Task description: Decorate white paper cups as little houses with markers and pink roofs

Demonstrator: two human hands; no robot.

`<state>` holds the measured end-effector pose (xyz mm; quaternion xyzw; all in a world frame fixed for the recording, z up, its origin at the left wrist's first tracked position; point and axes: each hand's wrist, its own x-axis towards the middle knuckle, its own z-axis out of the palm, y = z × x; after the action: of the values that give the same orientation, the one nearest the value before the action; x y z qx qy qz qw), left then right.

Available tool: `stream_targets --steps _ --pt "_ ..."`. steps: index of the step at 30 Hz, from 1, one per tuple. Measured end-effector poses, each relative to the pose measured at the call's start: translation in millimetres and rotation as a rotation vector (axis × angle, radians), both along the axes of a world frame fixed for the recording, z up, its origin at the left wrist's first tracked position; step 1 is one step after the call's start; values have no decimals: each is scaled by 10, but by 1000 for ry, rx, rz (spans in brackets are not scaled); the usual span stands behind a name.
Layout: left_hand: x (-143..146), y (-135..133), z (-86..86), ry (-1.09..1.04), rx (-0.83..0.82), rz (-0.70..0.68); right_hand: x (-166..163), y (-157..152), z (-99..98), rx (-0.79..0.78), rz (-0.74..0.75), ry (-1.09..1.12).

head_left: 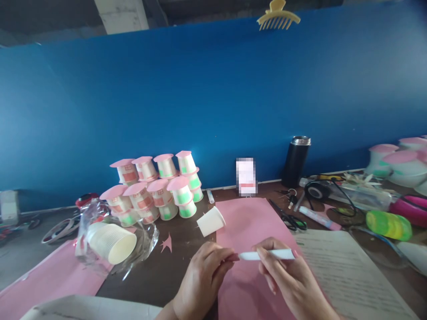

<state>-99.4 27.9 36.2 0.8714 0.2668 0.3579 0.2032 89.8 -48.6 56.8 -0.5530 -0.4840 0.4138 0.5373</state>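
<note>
My right hand is closed around a white pen-shaped tube, held level with its end pointing left. Between the fingertips of my left hand is a small dusky-pink piece of paper, which meets the tip of the tube. Both hands are above a large pink paper sheet. Just beyond them, a white paper cup lies on its side, partly over the sheet's left edge.
Stacked cups with pink paper roofs stand at the back left. Nearer are nested paper cups in clear plastic. Black scissors, a printed sheet, a black flask and a phone-like upright object lie beyond or right.
</note>
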Motion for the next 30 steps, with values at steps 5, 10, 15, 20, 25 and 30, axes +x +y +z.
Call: stream_targets --steps 5,10,15,20,25,30 --pt "8 -16 5 13 2 -6 -15 8 16 -28 52 16" --pt "10 -57 -14 31 -41 -6 -59 -7 21 -46 42 -14" --pt "17 -81 -35 24 -88 -19 -98 -24 5 -46 6 35" --pt "73 -79 -61 28 -103 28 -102 62 -27 -79 1 95" --pt "42 -53 -88 71 -46 45 134 231 -72 -121 -119 277" --pt "17 -36 -100 77 -19 47 812 463 -56 57 -410 618"
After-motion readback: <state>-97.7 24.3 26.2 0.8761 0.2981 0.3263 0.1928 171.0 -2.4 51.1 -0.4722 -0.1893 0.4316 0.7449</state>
